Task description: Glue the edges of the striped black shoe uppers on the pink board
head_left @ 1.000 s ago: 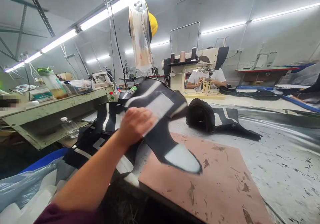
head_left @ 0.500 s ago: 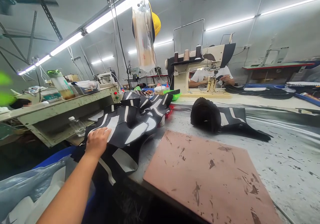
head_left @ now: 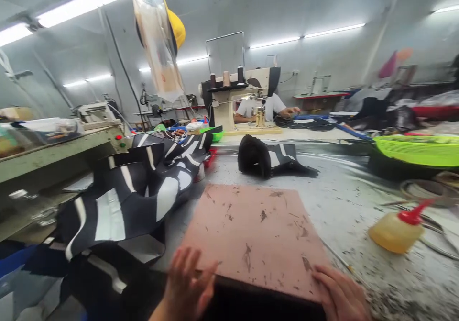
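A flat pinkish board [head_left: 247, 230] with dark scuffs lies at the front of the metal-topped table. Beside its front left corner is my left hand [head_left: 190, 282], slightly blurred, fingers spread and holding nothing. My right hand [head_left: 340, 292] rests at the board's front right edge with fingers stretched out, the fingertips at its surface. Left of the board, black cut pieces with white strips [head_left: 111, 211] are heaped and hang over the table edge. Behind the board sits a rolled black bundle [head_left: 253, 156] with a flat black piece trailing to its right.
At right stand a squeeze bottle [head_left: 398, 232] with a red nozzle and a lime-green basket [head_left: 419, 149]. A cream sewing machine [head_left: 229, 105] stands at the back, with another person seated behind it. A plastic bag [head_left: 158, 53] hangs above.
My left hand has let go of the black pieces and moved right to the board. My right hand has come into view. The camera has turned right.
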{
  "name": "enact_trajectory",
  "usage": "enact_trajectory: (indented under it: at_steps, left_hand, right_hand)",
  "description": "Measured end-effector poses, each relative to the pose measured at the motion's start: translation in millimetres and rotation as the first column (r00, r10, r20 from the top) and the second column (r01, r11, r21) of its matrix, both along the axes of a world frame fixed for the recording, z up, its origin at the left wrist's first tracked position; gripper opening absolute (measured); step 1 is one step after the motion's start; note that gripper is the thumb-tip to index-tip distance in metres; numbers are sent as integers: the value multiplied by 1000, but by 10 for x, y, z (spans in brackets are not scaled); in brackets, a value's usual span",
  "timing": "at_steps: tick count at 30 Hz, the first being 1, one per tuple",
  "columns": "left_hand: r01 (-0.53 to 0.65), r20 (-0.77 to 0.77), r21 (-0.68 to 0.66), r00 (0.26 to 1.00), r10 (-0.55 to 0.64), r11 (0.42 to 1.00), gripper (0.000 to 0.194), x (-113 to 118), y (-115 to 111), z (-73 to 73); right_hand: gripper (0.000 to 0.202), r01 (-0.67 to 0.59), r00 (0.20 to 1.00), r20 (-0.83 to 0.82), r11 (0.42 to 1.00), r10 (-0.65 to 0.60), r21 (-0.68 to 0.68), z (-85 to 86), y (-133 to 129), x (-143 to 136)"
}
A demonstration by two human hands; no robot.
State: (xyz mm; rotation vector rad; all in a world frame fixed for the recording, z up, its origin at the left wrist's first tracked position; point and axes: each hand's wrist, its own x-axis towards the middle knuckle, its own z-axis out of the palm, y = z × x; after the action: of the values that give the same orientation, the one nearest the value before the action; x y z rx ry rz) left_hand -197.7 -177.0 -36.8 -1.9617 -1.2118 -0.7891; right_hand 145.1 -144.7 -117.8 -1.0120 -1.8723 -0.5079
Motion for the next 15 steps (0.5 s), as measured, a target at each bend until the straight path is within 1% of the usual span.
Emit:
enact_trajectory:
  at_steps: [1,2,3,4,6,7,8,9,11,12,13,14,15]
  left_hand:
    - [71,-37,-88,997,-75,994,67,175,85,-70]
    - [106,-79,-182,989,-122,978,64,323,182,-116]
    - [107,-119,-286,982,-146,952,63,447,283,-140]
    - [81,-148,-395,978,-150,915,63,548,377,-146]
    - [14,-155,-584,979,-129,812,65,694,517,-120]
    - [-6,-138,-650,984,-111,760,66,742,552,-99]
    - [-18,-118,-692,989,-89,722,67,775,563,-82]
    - [-28,-104,-715,992,-66,699,67,793,555,-71]
    - [-38,-107,-736,992,-61,676,66,785,498,-87]
    - [-48,-126,-737,990,-67,674,65,760,459,-117]
    - [-58,-152,-728,985,-79,684,63,724,417,-160]
    - [-63,-181,-705,979,-93,706,60,678,376,-216]
    - [-59,-209,-667,972,-110,742,58,626,337,-279]
  right_hand:
    - [21,19,1000,-15,1000,-19,-20,49,-17,-32]
    - [22,33,999,-25,998,-34,-45,80,-32,-57]
    - [22,42,998,-39,997,-45,-67,99,-45,-75]
    - [21,48,997,-55,995,-53,-84,108,-56,-88]
    - [20,50,995,-82,993,-59,-104,119,-70,-105]
    - [19,47,994,-93,993,-57,-108,125,-74,-113]
    - [19,43,993,-104,993,-55,-108,134,-78,-124]
    - [19,38,992,-117,993,-51,-108,146,-83,-135]
    - [18,21,989,-142,993,-38,-120,175,-89,-151]
    - [17,7,988,-151,991,-27,-135,190,-87,-146]
    - [16,-5,986,-165,988,-22,-157,205,-76,-127]
    - [14,-7,982,-184,985,-26,-175,220,-51,-89]
    - [13,8,976,-214,982,-49,-188,235,-10,-29]
